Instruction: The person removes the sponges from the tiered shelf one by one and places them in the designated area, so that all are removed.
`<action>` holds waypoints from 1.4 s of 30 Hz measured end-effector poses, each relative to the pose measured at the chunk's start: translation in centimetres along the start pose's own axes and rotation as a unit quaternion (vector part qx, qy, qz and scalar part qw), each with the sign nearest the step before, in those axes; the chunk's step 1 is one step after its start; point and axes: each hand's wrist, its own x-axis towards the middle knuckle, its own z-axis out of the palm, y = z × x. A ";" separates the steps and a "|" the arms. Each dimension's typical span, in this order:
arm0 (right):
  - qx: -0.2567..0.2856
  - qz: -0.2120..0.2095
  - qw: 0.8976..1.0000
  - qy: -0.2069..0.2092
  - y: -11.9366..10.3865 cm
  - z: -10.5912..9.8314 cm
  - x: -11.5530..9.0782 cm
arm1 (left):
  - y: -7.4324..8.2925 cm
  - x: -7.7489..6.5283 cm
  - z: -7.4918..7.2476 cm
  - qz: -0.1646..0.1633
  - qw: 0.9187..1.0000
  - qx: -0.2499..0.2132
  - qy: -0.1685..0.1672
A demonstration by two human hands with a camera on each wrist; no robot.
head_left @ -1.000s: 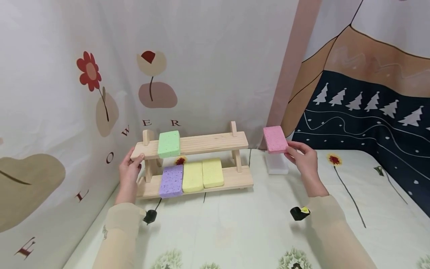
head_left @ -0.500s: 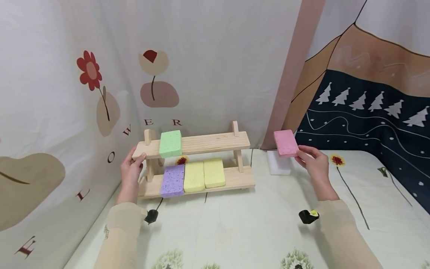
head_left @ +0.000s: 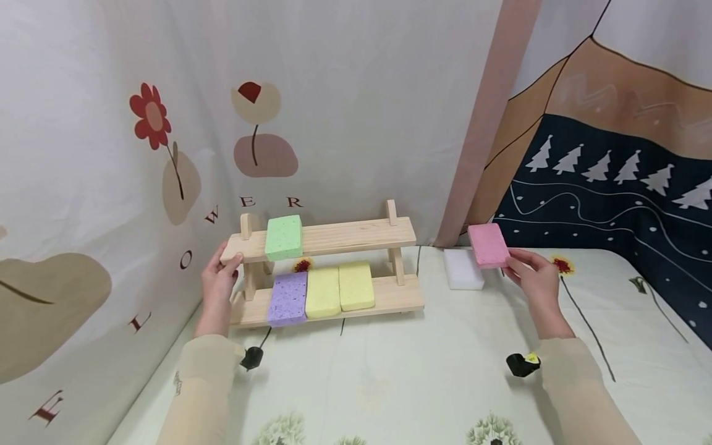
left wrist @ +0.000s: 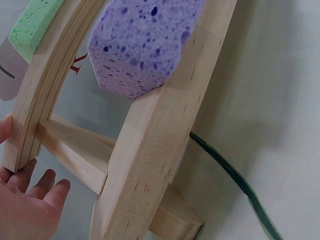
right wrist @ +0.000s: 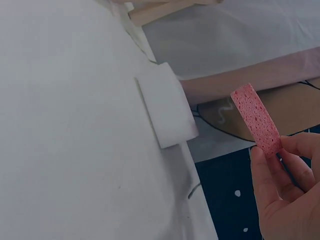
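My left hand grips the left end of the upper board of a two-tier wooden shelf, thumb on top and fingers below. In my right hand a pink sponge is pinched by its near right corner, raised above the table; the right wrist view shows it edge-on. Just left of it lies a white sponge on the table. On the upper board sits a green sponge. The lower board carries a purple sponge and two yellow sponges, side by side.
A pale cloth with printed flowers covers the table. Printed curtains hang close behind the shelf and along the left. At the right is a dark cloth with white trees. A small black camera sits at my right wrist.
My right hand has carried the pink sponge to the right and lower, from over the white sponge to beside it, uncovering it. My left hand keeps its grip on the shelf.
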 end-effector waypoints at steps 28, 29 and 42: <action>-0.049 0.074 0.996 0.014 -2.6 -0.6 -4.1 | 0.1 0.0 -0.1 0.004 1.000 0.005 0.003; -0.051 0.076 0.996 0.013 -2.5 -0.7 -3.9 | 0.0 0.0 -0.1 0.005 1.000 0.007 0.004; -0.076 0.094 0.993 0.001 -0.6 -0.8 -3.6 | -0.3 -0.2 0.0 0.005 1.000 0.018 0.001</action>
